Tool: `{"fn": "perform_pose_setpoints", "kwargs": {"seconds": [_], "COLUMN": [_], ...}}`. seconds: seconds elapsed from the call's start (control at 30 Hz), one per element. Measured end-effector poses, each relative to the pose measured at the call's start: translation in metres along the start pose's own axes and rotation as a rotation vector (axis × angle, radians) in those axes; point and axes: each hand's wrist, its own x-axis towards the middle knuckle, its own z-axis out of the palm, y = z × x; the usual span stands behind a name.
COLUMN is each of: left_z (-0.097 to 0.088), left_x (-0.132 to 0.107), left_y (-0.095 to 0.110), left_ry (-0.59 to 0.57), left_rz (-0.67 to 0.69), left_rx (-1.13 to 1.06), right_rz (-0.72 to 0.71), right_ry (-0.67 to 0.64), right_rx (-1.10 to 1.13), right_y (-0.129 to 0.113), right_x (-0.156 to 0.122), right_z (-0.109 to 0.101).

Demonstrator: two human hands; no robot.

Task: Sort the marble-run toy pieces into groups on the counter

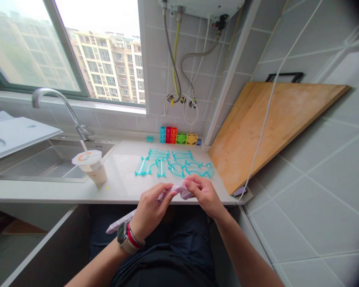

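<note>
Both my hands hold a pale lilac plastic bag [181,190] just over the front edge of the white counter [122,183]. My left hand [151,209] pinches its left side, and a strip of the bag [119,224] hangs down behind that wrist. My right hand [203,193] pinches the right side, fingers closed. Just beyond my hands, several teal track pieces [173,164] lie flat on the counter. Coloured square blocks [178,136] stand in a row against the back wall.
A lidded drink cup with a straw [91,165] stands left of the hands, beside the steel sink [48,161] and tap [60,105]. A wooden cutting board [266,123] leans on the right wall, a white cable [267,107] across it. Hoses hang at the back.
</note>
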Motion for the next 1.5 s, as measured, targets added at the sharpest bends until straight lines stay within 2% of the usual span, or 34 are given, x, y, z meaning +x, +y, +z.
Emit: {"fn": "perform_pose_setpoints", "kwargs": {"seconds": [0.37, 0.7, 0.97, 1.17, 1.33, 1.5], "left_z": [-0.006, -0.003, -0.007, -0.004, -0.001, -0.002], "left_x": [0.001, 0.003, 0.008, 0.008, 0.006, 0.007], "left_y": [0.006, -0.002, -0.006, -0.010, -0.014, -0.010], "left_ry": [0.006, -0.002, -0.035, -0.044, -0.088, -0.139], "left_rz": [0.125, 0.042, 0.153, 0.120, 0.153, 0.200], "left_rx": [0.149, 0.117, 0.245, 0.204, 0.292, 0.507], "right_rz": [-0.008, 0.024, 0.077, 0.040, 0.065, 0.006], "right_ry": [0.047, 0.099, 0.096, 0.134, 0.116, 0.160], "right_rx": [0.085, 0.109, 0.147, 0.202, 0.139, -0.141], "right_y": [0.009, 0.016, 0.023, 0.026, 0.030, 0.026], "right_x": [0.000, 0.003, 0.007, 0.005, 0.004, 0.003], "right_z": [0.006, 0.013, 0.011, 0.017, 0.015, 0.012]}}
